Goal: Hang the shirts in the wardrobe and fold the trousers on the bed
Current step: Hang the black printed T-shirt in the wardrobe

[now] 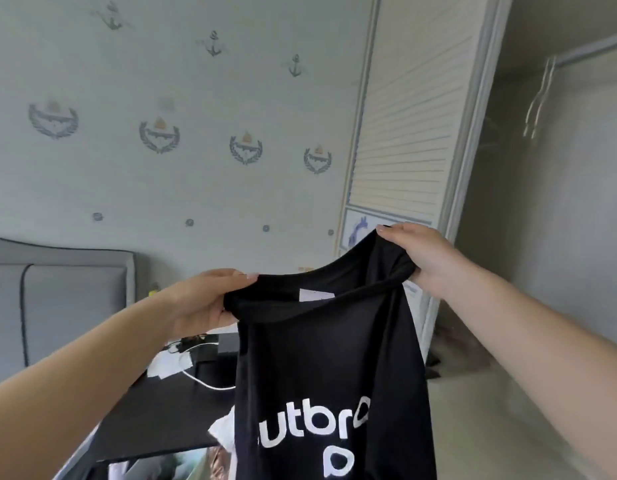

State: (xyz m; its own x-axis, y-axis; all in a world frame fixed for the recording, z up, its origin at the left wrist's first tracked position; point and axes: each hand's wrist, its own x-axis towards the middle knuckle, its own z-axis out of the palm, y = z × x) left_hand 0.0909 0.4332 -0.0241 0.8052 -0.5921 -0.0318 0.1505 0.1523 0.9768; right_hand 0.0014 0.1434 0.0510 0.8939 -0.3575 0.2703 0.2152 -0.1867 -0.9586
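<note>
A black T-shirt (331,358) with white lettering hangs in front of me, held up by its shoulders. My left hand (203,303) grips the left shoulder of the shirt. My right hand (421,254) grips the right shoulder, a little higher. A white label shows inside the collar. The open wardrobe (549,202) stands to the right, with bare hangers (539,98) on its rail. The grey padded headboard of the bed (58,299) is at the far left.
A louvred wardrobe door (404,109) stands just behind my right hand. Below the shirt is a black table (168,410) with a white cable and papers. Dark items lie on the floor at the wardrobe's foot.
</note>
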